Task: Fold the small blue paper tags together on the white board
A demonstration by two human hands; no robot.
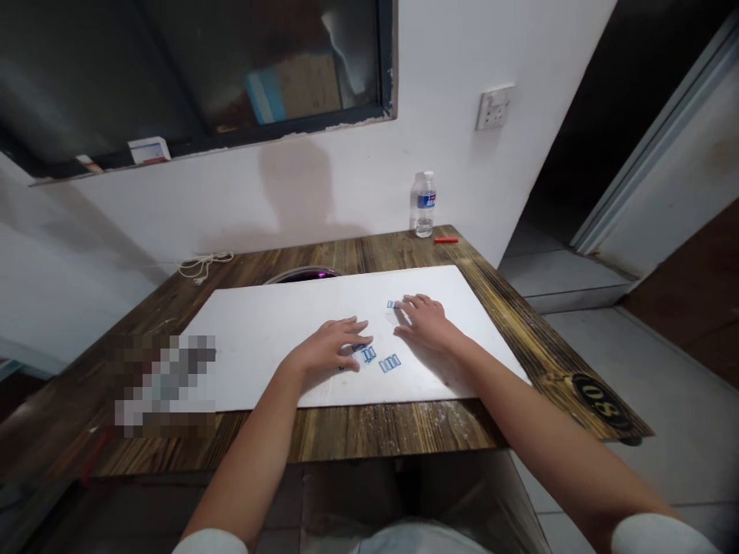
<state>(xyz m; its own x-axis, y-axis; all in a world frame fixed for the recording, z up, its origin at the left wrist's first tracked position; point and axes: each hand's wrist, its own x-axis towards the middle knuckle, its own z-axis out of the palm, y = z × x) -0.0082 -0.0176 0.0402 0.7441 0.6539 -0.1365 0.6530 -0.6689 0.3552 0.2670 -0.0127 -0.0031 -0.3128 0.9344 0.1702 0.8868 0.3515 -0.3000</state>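
A white board [259, 331] lies on a wooden table [375, 431]. Several small clear pieces with blue markings [389, 362] are scattered near the board's middle. My left hand [329, 348] rests palm down on the board, fingers stretched flat over some of the pieces. My right hand [424, 322] lies flat a little farther back and to the right, its fingertips touching another small blue-marked piece [392, 305]. Neither hand grips anything that I can see.
A water bottle [423, 204] and a small red object [446, 240] stand at the table's far right corner by the wall. A white cord [202, 265] lies at the far left. A dark rounded object [303, 275] peeks out behind the board. Tiled floor lies to the right.
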